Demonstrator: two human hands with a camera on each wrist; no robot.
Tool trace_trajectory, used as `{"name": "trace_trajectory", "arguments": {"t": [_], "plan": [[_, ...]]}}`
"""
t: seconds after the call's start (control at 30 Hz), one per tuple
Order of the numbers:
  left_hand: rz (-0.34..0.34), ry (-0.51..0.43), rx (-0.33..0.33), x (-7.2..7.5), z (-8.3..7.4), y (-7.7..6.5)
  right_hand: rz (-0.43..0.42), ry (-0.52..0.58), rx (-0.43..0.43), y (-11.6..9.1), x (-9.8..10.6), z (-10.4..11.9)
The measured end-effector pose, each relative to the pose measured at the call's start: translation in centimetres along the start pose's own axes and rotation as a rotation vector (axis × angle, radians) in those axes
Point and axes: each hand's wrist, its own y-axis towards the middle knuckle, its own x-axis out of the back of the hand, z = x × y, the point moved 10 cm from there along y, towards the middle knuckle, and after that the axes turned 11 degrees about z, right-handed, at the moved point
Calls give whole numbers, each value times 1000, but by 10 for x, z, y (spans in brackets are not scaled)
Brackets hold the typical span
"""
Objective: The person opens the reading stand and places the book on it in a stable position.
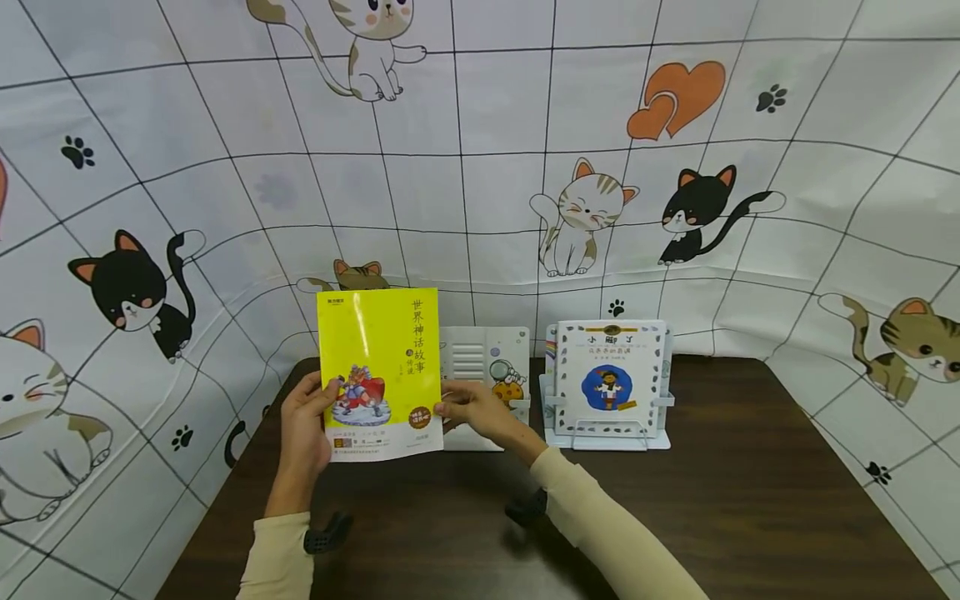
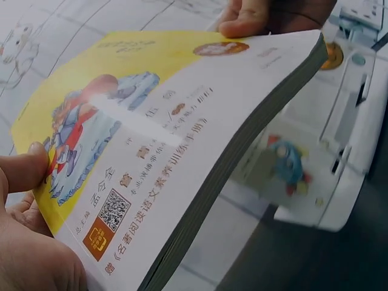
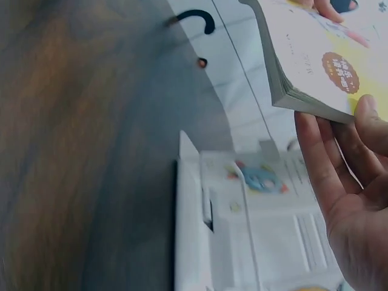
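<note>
A yellow and white paperback book (image 1: pixel 375 342) is held upright above the table, its front cover facing me. My left hand (image 1: pixel 306 417) grips the book's left edge, thumb on the cover near the printed figure. On the opposite edge, my right hand (image 1: pixel 480 410) pinches the book, thumb in front and fingers behind, as the right wrist view shows. Seen in the left wrist view, the book (image 2: pixel 176 133) shows its thick bottom page edge. A white book stand (image 1: pixel 487 354) with a cartoon print stands behind the book, partly hidden by it.
To the right, a second stand (image 1: pixel 558 437) holds a white picture book (image 1: pixel 611 346) with a blue circle on its cover. Both stands sit near the back of the dark wooden table (image 1: pixel 720 492). A cloth with cat drawings (image 1: pixel 495 192) hangs behind.
</note>
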Motion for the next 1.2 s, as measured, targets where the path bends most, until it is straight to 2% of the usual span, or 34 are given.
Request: {"name": "trace_trajectory", "arguments": {"t": [0.13, 0.3, 0.37, 0.47, 0.57, 0.63, 0.83, 1.0, 1.2], "plan": [[19, 0, 3, -16, 5, 5, -37, -20, 19, -10, 16, 3], [-4, 5, -2, -30, 9, 11, -134, -112, 7, -23, 39, 6], [-16, 58, -9, -34, 9, 12, -184, -145, 10, -29, 50, 8], [-19, 192, -16, -42, 6, 14, -263, -201, 28, -38, 67, 14], [12, 295, -16, -51, 6, 18, -316, -255, 44, -45, 81, 20], [33, 329, -21, -57, 6, 20, -342, -299, 44, -50, 88, 23], [71, 330, -65, -75, 9, 33, -429, -360, 36, -61, 106, 30], [70, 314, -81, -84, 11, 41, -505, -415, 24, -66, 116, 36], [64, 308, -96, -94, 13, 49, -567, -422, -4, -70, 124, 33]]}}
